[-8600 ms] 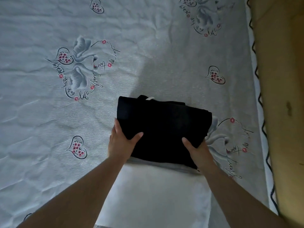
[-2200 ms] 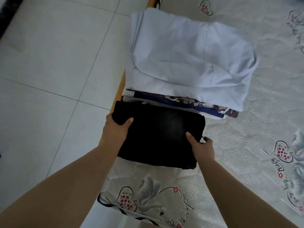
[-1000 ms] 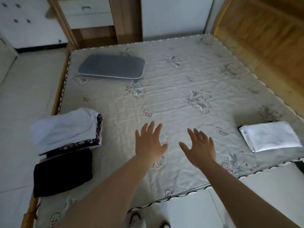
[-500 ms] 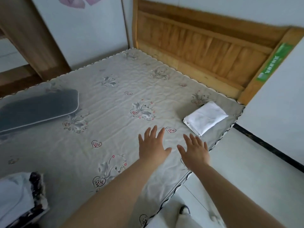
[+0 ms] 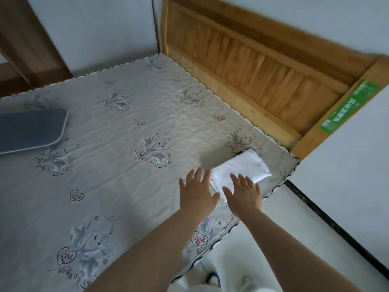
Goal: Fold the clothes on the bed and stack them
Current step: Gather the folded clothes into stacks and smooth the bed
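Note:
A folded white garment lies near the bed's right corner, close to the wooden headboard. Both arms reach out over the mattress toward it. My left hand hovers with fingers spread just left of the garment's near end. My right hand is stretched flat in front of the garment and hides its near edge. Neither hand holds anything. The stack of folded clothes is out of view.
The bed has a pale quilted cover with grey flowers and hearts. A grey pillow lies at the far left. The wooden headboard stands behind the garment. White floor and a wall with dark skirting lie to the right.
The view swung right, away from the stack where the black garment was set down. Both empty hands have moved toward the white folded garment, which is now right at my fingertips.

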